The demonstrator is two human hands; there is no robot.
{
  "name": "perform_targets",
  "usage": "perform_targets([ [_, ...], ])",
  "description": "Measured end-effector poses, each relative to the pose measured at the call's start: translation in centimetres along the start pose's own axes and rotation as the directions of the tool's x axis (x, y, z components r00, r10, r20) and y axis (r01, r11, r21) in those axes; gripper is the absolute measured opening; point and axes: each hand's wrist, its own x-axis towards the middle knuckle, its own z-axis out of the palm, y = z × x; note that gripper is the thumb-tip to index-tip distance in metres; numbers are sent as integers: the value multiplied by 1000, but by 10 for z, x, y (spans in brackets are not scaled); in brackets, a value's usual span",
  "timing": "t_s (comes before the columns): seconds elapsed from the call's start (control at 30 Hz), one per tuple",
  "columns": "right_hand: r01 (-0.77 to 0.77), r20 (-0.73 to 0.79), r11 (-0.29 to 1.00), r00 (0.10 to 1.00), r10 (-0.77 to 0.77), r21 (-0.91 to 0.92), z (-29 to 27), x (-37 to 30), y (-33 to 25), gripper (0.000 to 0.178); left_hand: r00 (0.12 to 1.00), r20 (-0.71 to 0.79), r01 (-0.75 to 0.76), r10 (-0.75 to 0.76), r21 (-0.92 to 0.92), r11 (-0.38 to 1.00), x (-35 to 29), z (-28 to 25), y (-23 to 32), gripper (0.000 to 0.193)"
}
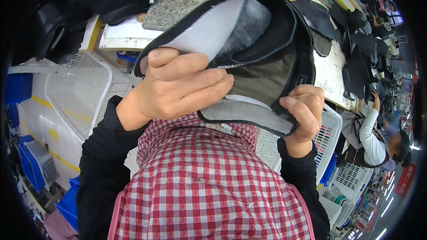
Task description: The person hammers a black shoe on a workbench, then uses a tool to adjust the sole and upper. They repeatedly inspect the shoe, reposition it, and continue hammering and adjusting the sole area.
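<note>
Between my hands, in front of my chest, is a black leather shoe upper (pixel 271 73) with its inside facing me. It shows pale grey and brownish lining, a dark inner layer, and a small label near the right edge. My left hand (pixel 178 82) grips the left side, fingers curled over the lining. On the right, my right hand (pixel 304 109) pinches the lower right edge between thumb and fingers. The fingertips behind the upper are hidden.
Behind the upper is a worktable with a speckled grey slab (pixel 191 2). Black leather pieces (pixel 124 0) lie at its left, more (pixel 356 69) at its right. A white plastic basket (pixel 80 93) stands at left, another (pixel 327 138) at right. A co-worker (pixel 373 144) is at far right.
</note>
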Motion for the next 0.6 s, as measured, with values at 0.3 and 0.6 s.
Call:
perform_targets([
  [0.3, -273, -151, 962, 950, 273, 24, 14, -14, -56, 35, 978, 208, 18, 32, -230, 973, -12, -35, 16, 16],
  [0.6, -820, 381, 402, 553, 741, 408, 32, -79, -63, 20, 811, 582, 357, -61, -410, 839, -24, -22, 52, 20],
])
